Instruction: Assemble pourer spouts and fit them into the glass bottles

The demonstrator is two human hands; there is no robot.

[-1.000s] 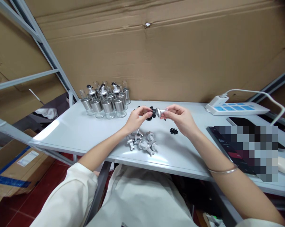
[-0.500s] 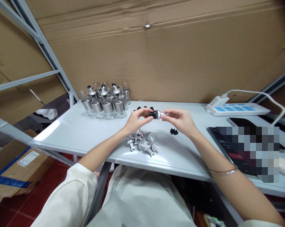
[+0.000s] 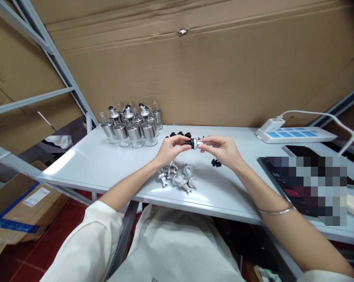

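Observation:
Between my two hands, above the table, a bottle pourer (image 3: 195,143) lies sideways, with a ribbed black stopper and a silver collar. My left hand (image 3: 174,148) is closed in a pinch on the black stopper end. My right hand (image 3: 220,148) pinches the silver spout end, its fingertips partly hiding it. Below them a pile of silver pourer spouts (image 3: 179,178) lies near the table's front edge. Small black pieces (image 3: 216,163) are grouped under my right hand. Behind my left hand sit more black stoppers (image 3: 181,134), partly covered.
Glass bottles with metal sleeves (image 3: 135,135) stand at the back left, three topped with pourers. On the right are a white power strip (image 3: 300,135) with a cable, a phone (image 3: 309,154) and a partly blurred tablet-like device (image 3: 273,176). A metal frame (image 3: 73,94) rises at left.
The silver collar and the black stopper look closer together than before. Both hands keep their grip and have barely moved.

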